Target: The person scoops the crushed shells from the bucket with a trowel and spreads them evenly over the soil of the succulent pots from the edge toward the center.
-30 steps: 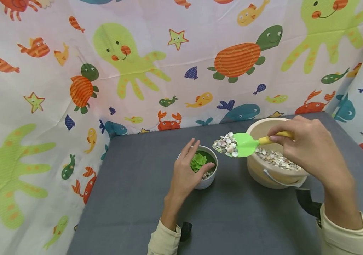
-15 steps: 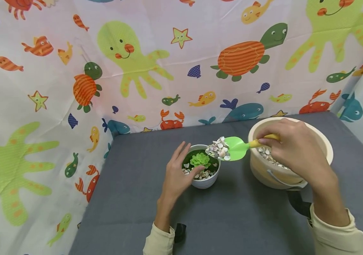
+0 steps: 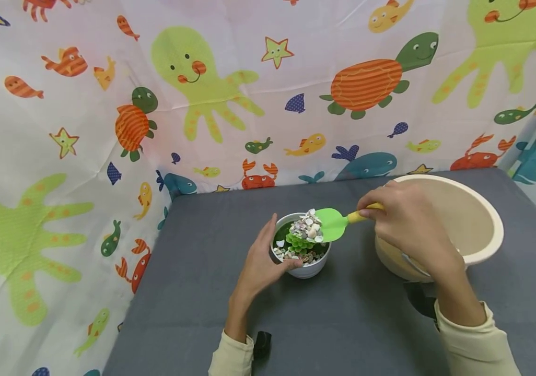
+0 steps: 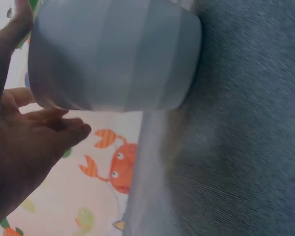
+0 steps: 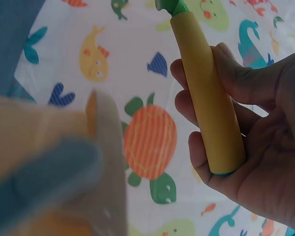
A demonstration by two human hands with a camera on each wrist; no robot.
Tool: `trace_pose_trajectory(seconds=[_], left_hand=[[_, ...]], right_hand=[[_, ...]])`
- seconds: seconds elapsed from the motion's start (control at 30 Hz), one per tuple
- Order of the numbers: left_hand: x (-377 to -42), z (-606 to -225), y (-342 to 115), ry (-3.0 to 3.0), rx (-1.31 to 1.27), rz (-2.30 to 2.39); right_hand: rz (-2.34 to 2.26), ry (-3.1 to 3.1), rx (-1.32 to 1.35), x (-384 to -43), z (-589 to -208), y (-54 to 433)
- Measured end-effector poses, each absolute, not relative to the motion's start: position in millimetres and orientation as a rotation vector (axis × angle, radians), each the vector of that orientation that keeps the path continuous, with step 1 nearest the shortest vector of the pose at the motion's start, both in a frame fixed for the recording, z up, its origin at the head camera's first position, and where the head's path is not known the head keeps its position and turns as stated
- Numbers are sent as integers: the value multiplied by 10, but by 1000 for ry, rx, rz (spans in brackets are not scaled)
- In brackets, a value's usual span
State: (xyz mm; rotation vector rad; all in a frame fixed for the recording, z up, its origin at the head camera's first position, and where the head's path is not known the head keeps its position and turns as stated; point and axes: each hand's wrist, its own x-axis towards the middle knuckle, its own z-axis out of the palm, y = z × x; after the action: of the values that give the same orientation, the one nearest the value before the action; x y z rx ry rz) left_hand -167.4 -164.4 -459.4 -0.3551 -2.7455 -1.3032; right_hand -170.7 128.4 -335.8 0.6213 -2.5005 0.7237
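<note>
Two cream cloth sleeves lie nearest, on the near side of the white pot, a round, smooth vessel with a banded wall, upright on woven grey cloth. The left hand is spread at the pot's near-left edge, thumb apart from fingers; how firmly it presses cannot be told. Inside the pot, a rosette-shaped green plant stands among shell fragments. Above it, the glossy green trowel carries heaped shells. Right of the pot, the right hand grips the trowel's cylindrical yellow handle. Farther right sits a thick-rimmed cream bucket; behind the pot hangs a creased, sea-creature-printed curtain.
</note>
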Motion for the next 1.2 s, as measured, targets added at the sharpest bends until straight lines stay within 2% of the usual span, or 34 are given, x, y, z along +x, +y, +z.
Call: trace_pose_trajectory(seconds=[0.33,0.57,0.8,1.2], left_hand=[[-1698,-4648,-1714,-2737,-381,-1585],[-1727,-4665,-1756,-2715,-426,-1665],[-1686,-4675,-1764,-2730,-313,-1643],[-1614,-4714,-1681,-2634,-235,-1677]], right_hand=[[671,-2646,638,-1744,-3439,981],[405,-2596,721,-1728,-3479,672],[83,-2501,730,-1672,-3466,461],[-30,-2421,738,-1659,-3471,381]])
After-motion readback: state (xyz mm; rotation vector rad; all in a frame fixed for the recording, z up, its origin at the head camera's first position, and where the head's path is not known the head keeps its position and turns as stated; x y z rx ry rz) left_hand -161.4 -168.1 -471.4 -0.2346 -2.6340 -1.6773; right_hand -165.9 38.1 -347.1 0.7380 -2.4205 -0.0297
